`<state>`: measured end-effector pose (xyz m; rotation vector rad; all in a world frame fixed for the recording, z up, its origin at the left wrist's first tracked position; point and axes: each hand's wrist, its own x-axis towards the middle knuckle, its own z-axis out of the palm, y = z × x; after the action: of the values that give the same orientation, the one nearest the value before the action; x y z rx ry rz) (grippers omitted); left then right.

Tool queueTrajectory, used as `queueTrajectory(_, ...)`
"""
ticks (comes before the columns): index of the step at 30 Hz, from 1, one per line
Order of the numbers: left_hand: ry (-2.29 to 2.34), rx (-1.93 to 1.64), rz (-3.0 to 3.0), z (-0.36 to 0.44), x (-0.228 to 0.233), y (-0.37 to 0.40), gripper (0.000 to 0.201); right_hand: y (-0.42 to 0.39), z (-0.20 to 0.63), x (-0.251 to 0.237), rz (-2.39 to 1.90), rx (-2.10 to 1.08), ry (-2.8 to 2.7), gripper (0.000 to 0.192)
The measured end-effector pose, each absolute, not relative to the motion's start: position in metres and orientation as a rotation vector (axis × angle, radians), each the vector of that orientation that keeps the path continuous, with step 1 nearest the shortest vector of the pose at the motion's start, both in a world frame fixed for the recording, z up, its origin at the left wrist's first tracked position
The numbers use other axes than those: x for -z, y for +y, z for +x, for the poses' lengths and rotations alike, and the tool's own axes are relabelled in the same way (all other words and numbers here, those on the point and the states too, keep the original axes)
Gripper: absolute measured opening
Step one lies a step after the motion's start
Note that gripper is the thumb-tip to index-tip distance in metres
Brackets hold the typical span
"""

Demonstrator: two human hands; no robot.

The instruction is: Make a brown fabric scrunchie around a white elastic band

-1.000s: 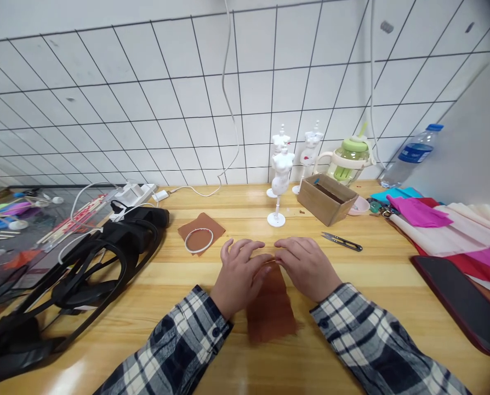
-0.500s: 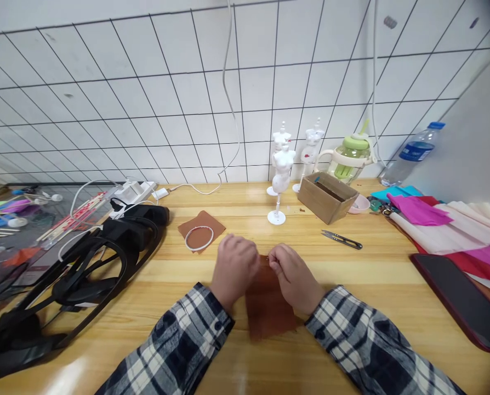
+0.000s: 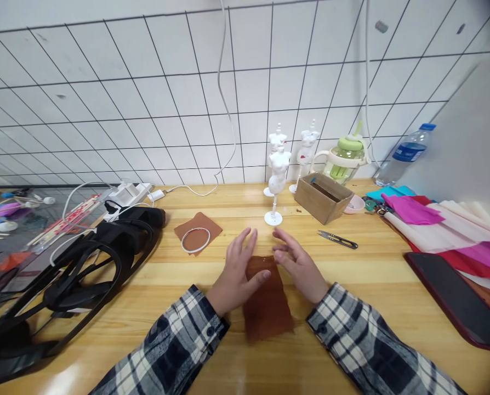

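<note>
A rectangular piece of brown cloth [image 3: 268, 312] lies on the wooden table in front of me, with tiny light specks at its far edge. My left hand [image 3: 237, 272] is over the cloth's left side, fingers apart and thumb stretched across it; whether it touches the cloth I cannot tell. At the far right corner of the cloth is my right hand [image 3: 297, 264], its fingers loosely spread and holding nothing. Beyond the left hand, a thin white ring [image 3: 182, 241] rests on a second square of brown cloth [image 3: 204, 219].
White mini dress forms [image 3: 278, 170] stand ahead, beside a cardboard box [image 3: 325, 203] and a green-lidded cup [image 3: 346, 159]. Thread snips [image 3: 338, 239] lie to the right, near a phone [image 3: 454, 299] and coloured fabrics [image 3: 446, 227]. A black strapped frame [image 3: 121, 263] is at left.
Both hands have opened from closed grips at the far edge of the cloth and let it go. The cloth now lies with its far edge uncovered between them.
</note>
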<state>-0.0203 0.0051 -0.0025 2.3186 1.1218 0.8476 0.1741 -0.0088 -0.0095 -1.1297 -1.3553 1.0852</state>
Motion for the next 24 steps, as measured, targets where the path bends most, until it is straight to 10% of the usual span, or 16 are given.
queueTrajectory(7, 1.216, -0.664, 2.271, -0.026, -0.005, 0.027, 0.098, 0.003, 0.196, 0.014, -1.193, -0.294, -2.074, 0.017)
queueTrajectory(24, 1.102, -0.552, 1.763, -0.002, 0.01, 0.053, 0.071, 0.01, 0.195, 0.023, -1.285, -0.4, -2.15, 0.021)
